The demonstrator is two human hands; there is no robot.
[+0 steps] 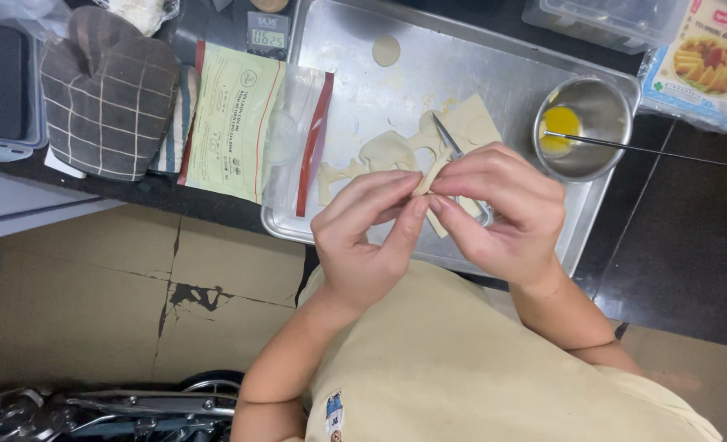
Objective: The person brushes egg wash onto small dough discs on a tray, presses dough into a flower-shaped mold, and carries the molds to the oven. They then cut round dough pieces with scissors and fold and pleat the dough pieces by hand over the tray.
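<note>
My left hand [365, 233] and my right hand [502, 209] meet over the front of a metal baking tray [355, 49]. Together their fingertips pinch a small pale piece of dough [430, 178]. Just behind my fingers, a thin sheet of dough [388, 149] with cut-out holes lies on the tray. A small metal tool [445, 135] rests on that sheet near my right hand. One round dough disc [386, 51] sits alone at the far side of the tray.
A steel bowl [600, 110] with yellow egg wash [560, 123] and a thin metal stick [650, 147] stands at the tray's right. Left are a plastic zip bag [294, 131], a pale green packet [236, 119], a checked oven mitt [105, 94] and a small digital scale [267, 34].
</note>
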